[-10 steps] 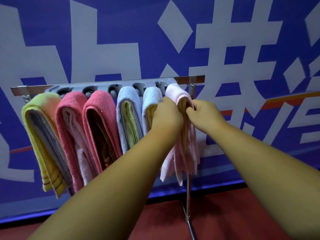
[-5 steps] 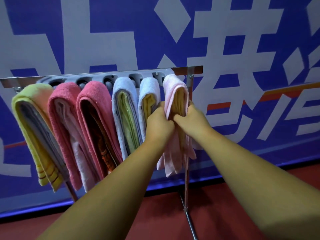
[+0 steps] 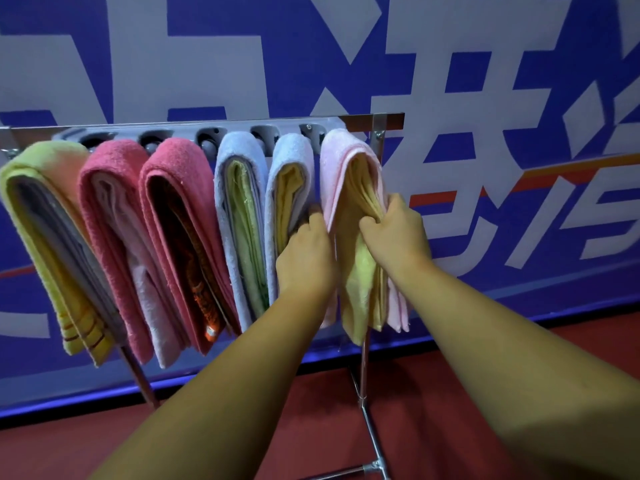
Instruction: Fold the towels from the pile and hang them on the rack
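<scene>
Both hands have dropped lower on the pale pink towel (image 3: pixel 341 157) vs 1 s ago: then they sat close under the rack (image 3: pixel 360 118) bar, 0.5 s ago they were further down and knuckle to knuckle, now lower again and apart, with more of the yellow inner folds (image 3: pixel 360 271) showing between them

Pale pink towel: folded, draped over the rack at its right end, last of six, just beside the rack's right upright, lower hem hanging free

Left hand (image 3: pixel 304 258): back to camera, fingers curled in at the towel's left edge, in the gap to the neighbouring light blue towel (image 3: pixel 292 150); thumb hidden, so only the finger side of the grip shows

Right hand (image 3: pixel 398 237): fingers dug into the yellow inner folds, thumb on the pink outer side, pinching the towel's right half

Rest of the rack, from its left end: yellow-green towel (image 3: pixel 38 188), pink towel (image 3: pixel 107 188), deeper pink towel (image 3: pixel 173 174), another light blue towel (image 3: pixel 235 157), all folded, hanging side by side and touching their neighbours

Behind the rack: blue banner (image 3: pixel 207 46) with large white characters. Under the rack: red floor (image 3: pixel 311 427)
</scene>
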Action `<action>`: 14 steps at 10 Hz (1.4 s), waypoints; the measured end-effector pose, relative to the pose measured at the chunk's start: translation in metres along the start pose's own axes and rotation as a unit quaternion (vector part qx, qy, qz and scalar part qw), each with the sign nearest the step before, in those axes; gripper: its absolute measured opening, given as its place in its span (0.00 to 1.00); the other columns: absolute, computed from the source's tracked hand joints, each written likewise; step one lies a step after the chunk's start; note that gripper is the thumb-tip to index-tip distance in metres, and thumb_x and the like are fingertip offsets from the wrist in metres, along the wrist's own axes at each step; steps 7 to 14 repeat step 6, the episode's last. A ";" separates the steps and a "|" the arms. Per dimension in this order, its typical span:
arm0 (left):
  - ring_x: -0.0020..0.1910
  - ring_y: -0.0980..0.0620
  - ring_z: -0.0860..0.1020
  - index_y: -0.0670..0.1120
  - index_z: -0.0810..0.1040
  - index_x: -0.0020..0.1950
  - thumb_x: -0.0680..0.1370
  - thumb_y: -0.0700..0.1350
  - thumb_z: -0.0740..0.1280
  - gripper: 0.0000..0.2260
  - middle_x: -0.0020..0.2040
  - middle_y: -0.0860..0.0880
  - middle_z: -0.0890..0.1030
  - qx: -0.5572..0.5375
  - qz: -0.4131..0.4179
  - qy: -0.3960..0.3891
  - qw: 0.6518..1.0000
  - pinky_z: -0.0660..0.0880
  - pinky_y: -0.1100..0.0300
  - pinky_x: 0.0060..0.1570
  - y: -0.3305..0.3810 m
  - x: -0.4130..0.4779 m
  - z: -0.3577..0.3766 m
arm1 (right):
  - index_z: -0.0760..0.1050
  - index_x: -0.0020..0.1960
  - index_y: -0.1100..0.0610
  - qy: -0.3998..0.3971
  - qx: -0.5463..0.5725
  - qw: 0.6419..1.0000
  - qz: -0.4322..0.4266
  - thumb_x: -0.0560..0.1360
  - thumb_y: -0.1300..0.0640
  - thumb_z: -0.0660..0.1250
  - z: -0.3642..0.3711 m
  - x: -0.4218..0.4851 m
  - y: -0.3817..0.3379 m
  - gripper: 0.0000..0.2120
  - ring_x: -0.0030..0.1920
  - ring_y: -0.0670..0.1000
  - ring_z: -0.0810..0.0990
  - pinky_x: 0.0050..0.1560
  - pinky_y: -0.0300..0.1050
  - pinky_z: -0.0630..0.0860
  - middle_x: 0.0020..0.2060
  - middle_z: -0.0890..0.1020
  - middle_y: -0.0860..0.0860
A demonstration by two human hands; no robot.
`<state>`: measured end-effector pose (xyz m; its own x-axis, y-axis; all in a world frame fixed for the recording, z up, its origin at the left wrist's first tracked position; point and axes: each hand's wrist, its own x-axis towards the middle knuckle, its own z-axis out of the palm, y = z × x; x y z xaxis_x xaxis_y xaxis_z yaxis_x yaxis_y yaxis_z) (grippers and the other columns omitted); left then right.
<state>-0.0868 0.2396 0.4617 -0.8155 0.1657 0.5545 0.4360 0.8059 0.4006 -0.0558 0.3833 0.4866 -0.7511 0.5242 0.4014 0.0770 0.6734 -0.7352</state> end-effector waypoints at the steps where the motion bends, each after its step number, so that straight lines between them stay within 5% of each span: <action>1: 0.52 0.39 0.81 0.47 0.67 0.60 0.82 0.49 0.62 0.10 0.54 0.45 0.80 -0.046 -0.013 -0.062 0.997 0.71 0.48 0.43 0.006 -0.010 0.005 | 0.75 0.64 0.51 -0.023 -0.009 1.000 -0.011 0.79 0.48 0.66 0.001 -0.006 0.004 0.15 0.46 0.53 0.83 0.44 0.49 0.84 0.48 0.82 0.51; 4: 0.41 0.43 0.82 0.47 0.75 0.52 0.78 0.43 0.66 0.04 0.45 0.46 0.83 -0.029 -0.059 -0.212 0.975 0.83 0.46 0.46 0.003 -0.023 -0.002 | 0.78 0.58 0.50 -0.139 -0.036 0.989 0.029 0.81 0.46 0.69 -0.003 -0.038 0.009 0.10 0.46 0.50 0.84 0.48 0.50 0.84 0.47 0.85 0.49; 5: 0.39 0.43 0.84 0.48 0.79 0.51 0.76 0.46 0.64 0.07 0.46 0.46 0.84 -0.061 -0.056 -0.210 0.974 0.85 0.46 0.44 0.000 -0.025 -0.031 | 0.79 0.57 0.52 -0.157 -0.048 0.986 0.037 0.82 0.50 0.67 -0.021 -0.050 -0.006 0.07 0.42 0.50 0.82 0.39 0.45 0.78 0.45 0.84 0.50; 6: 0.33 0.46 0.87 0.43 0.83 0.48 0.77 0.42 0.64 0.08 0.39 0.43 0.87 -0.136 -0.063 -0.220 0.964 0.87 0.45 0.39 0.001 -0.022 -0.074 | 0.80 0.52 0.54 -0.159 -0.028 0.986 0.047 0.82 0.53 0.65 -0.043 -0.058 -0.039 0.07 0.43 0.54 0.83 0.46 0.51 0.82 0.44 0.85 0.54; 14: 0.33 0.46 0.87 0.43 0.83 0.48 0.77 0.42 0.64 0.08 0.39 0.43 0.87 -0.136 -0.063 -0.220 0.964 0.87 0.45 0.39 0.001 -0.022 -0.074 | 0.80 0.52 0.54 -0.159 -0.028 0.986 0.047 0.82 0.53 0.65 -0.043 -0.058 -0.039 0.07 0.43 0.54 0.83 0.46 0.51 0.82 0.44 0.85 0.54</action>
